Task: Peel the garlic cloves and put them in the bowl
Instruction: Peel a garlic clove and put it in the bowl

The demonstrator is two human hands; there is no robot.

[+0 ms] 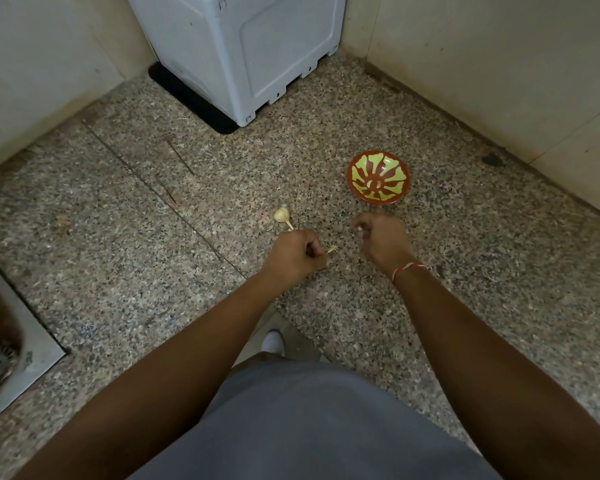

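On your speckled stone counter (326, 126), the garlic bulb (281, 215) lies on its side near the middle, pale cream, papery skin intact, its stalk (289, 224) pointing toward your near edge. A thin straw-coloured piece of garlic (332, 250), stalk or skin, pokes out beside it, closer to you; you cannot tell more of its shape. The bowl (378, 177) sits upright toward the right wall, near the bulb but apart from it, red-brown with a yellow-green splash pattern inside.
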